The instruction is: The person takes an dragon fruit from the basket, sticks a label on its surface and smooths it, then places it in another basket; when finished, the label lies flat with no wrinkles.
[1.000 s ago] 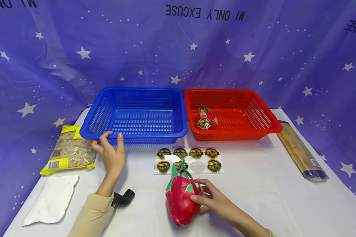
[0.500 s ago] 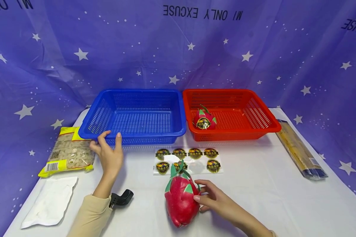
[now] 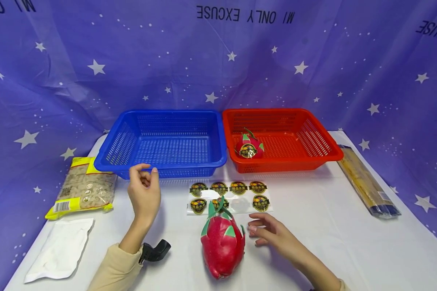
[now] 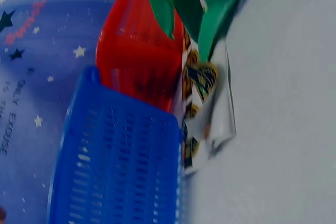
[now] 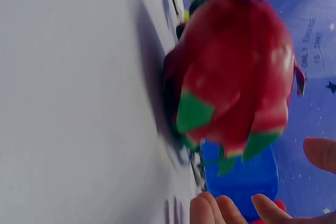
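Observation:
A large red dragon fruit (image 3: 223, 246) with green leaf tips lies on the white table at the front middle. My right hand (image 3: 273, 236) is just to its right, fingers loosely bent and holding nothing; a gap shows between fingertips and fruit. In the right wrist view, fingers (image 5: 223, 211) appear below the dragon fruit (image 5: 231, 72). My left hand (image 3: 145, 194) is raised in front of the blue basket (image 3: 160, 166), its loosely curled fingers overlapping the front rim. Behind the fruit lies a clear sheet of round black-and-gold stickers (image 3: 238, 188), one spot bare; the fruit's leaves overlap it.
A red basket (image 3: 284, 165) beside the blue one holds a smaller dragon fruit (image 3: 250, 143) bearing a sticker. At left lie a yellow-edged food bag (image 3: 87, 188) and a white pouch (image 3: 60, 250). A long brown package (image 3: 368, 182) lies at right. A starry purple cloth stands behind.
My right hand has moved right, off the dragon fruit, which stays in place. My left hand has come off the blue basket's rim and shifted right, its fingers curling more.

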`<state>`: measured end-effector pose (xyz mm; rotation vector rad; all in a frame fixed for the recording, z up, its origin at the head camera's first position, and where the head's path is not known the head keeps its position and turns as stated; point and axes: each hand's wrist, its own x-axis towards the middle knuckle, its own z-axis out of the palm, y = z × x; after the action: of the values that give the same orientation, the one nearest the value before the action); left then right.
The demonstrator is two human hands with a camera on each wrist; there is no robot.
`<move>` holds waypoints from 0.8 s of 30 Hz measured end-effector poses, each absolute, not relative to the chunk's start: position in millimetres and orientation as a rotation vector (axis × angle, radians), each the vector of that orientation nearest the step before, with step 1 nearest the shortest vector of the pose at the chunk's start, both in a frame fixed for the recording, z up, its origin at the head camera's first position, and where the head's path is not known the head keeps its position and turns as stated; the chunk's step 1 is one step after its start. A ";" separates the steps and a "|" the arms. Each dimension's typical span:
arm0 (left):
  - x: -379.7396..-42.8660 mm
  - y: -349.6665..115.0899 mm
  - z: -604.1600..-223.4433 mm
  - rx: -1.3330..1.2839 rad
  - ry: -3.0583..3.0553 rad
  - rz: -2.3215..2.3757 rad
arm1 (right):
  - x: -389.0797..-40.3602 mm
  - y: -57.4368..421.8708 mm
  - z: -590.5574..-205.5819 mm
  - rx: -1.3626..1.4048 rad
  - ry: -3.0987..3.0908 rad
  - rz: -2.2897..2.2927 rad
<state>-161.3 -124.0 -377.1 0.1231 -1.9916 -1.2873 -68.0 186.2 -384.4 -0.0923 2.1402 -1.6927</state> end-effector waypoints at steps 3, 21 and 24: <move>-156.6 -115.7 -374.2 -0.025 -2.166 -1.344 | -70.7 191.3 -385.9 -0.039 2.246 -1.693; -148.9 -99.2 -381.8 0.031 -3.025 -1.507 | -104.6 226.6 -389.3 0.197 2.550 -1.646; -149.4 -98.0 -381.6 0.069 -3.000 -1.637 | -109.8 228.3 -391.5 0.184 2.511 -1.651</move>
<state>-149.4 -98.0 -381.6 0.0692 -3.0005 -1.6370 -109.8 228.3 -391.5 0.1843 2.5113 -1.6508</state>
